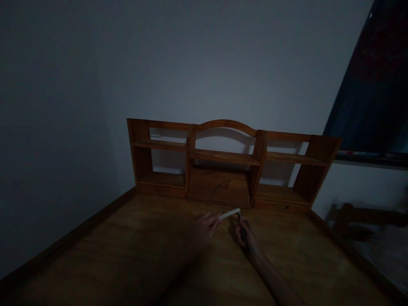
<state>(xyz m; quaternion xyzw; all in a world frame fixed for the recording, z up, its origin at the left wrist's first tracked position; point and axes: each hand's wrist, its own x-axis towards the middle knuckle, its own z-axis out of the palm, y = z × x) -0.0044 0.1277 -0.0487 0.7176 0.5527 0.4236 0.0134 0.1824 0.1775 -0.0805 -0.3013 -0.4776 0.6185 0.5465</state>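
My left hand (205,227) is closed on one end of a slim, pale, straight stick (230,213). The stick points up and to the right, its far end free of the fingers. In my right hand (247,236) is a dark-handled tool (243,234), gripped by curled fingers. Its small shiny tip sits at the far end of the stick; whether the two touch, I cannot tell. Both hands are above the wooden desk top (153,242), near its middle. Dim light hides the tool's exact kind.
Along the back of the desk stands a wooden shelf unit (225,158) with an arched centre rail. A wall socket (155,132) shows through its left side. At right are a dark curtained window (376,85) and a wooden chair-like piece (366,214). Pale walls enclose the back and left.
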